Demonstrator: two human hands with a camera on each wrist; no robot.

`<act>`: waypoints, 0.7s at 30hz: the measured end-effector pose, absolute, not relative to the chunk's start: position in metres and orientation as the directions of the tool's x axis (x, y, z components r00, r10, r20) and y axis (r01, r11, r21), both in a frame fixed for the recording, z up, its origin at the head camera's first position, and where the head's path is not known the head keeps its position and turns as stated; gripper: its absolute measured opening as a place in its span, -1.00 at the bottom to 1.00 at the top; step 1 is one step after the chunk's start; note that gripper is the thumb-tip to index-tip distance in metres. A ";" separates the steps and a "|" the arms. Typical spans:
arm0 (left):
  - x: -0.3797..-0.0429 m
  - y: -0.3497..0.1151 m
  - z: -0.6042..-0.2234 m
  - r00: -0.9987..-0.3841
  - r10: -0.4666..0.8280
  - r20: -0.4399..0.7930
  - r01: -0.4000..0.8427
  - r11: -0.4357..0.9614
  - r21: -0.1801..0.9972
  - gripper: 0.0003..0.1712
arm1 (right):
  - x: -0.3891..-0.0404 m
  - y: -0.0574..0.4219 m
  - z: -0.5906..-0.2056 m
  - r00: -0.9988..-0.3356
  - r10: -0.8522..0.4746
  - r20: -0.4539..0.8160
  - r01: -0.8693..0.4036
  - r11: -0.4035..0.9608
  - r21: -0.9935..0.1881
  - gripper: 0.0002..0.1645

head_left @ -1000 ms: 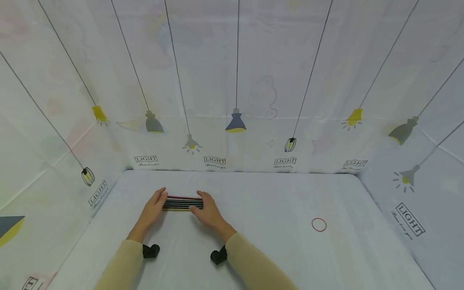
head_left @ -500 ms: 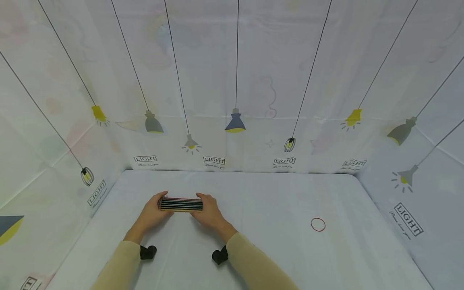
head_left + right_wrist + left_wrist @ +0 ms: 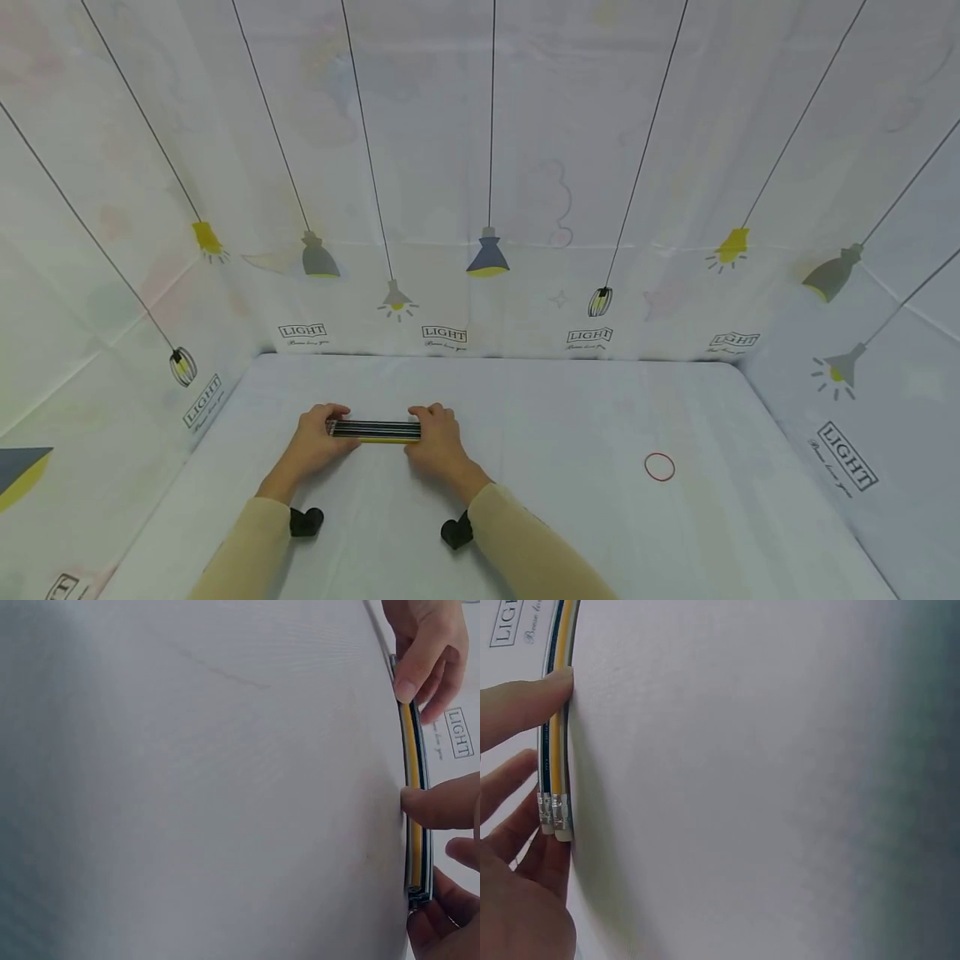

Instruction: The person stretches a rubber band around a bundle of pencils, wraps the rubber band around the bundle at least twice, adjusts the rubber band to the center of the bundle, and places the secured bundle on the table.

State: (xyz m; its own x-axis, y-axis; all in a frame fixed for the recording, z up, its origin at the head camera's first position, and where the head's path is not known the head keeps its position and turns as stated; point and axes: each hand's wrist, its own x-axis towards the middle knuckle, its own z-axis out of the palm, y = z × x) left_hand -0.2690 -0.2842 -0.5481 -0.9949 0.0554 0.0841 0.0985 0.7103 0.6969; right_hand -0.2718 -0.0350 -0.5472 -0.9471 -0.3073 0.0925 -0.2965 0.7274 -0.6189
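A bundle of pencils, mostly dark striped with a yellow one along the near side, lies sideways between both hands, left of the table's middle. My left hand grips its left end, thumb on the near side and fingers at the far side. In the left wrist view, metal ferrules and white erasers show at that end, with fingers behind them. My right hand holds the other end; in the right wrist view its thumb presses the near side while other fingers reach the pencils' end.
A red rubber band forms a loop on the white-covered table, well to the right of the hands. Cloth walls printed with hanging lamps stand at the back and both sides.
My left hand slid slightly outward and its thumb came round to the near side. Right fingers closed in at their end. The bundle came slightly nearer; its red far edge no longer shows.
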 end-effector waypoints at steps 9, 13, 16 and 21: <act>-0.272 -0.287 -0.551 -0.994 0.073 0.077 0.105 0.732 0.673 -0.56 | -0.274 -0.031 -0.547 -0.946 -0.311 0.090 -0.301 0.740 -0.602 -0.60; -0.272 -0.286 -0.549 -0.996 0.077 0.040 0.084 0.751 0.655 -0.56 | -0.275 -0.030 -0.545 -0.942 -0.322 0.097 -0.315 0.743 -0.590 -0.65; -0.271 -0.285 -0.546 -0.997 0.076 0.002 0.059 0.765 0.642 -0.56 | -0.276 -0.029 -0.545 -0.940 -0.327 0.096 -0.320 0.753 -0.575 -0.67; -0.269 -0.284 -0.544 -0.995 0.091 -0.030 0.053 0.784 0.619 -0.55 | -0.277 -0.029 -0.544 -0.936 -0.345 0.075 -0.329 0.773 -0.542 -0.69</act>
State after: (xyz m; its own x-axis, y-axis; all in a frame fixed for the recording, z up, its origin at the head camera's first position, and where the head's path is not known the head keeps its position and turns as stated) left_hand -0.2690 -0.2843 -0.5440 -0.9954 0.0907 -0.0301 0.0527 0.7838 0.6188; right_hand -0.2768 -0.0293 -0.5444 -0.9356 -0.3450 0.0755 -0.3288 0.7731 -0.5424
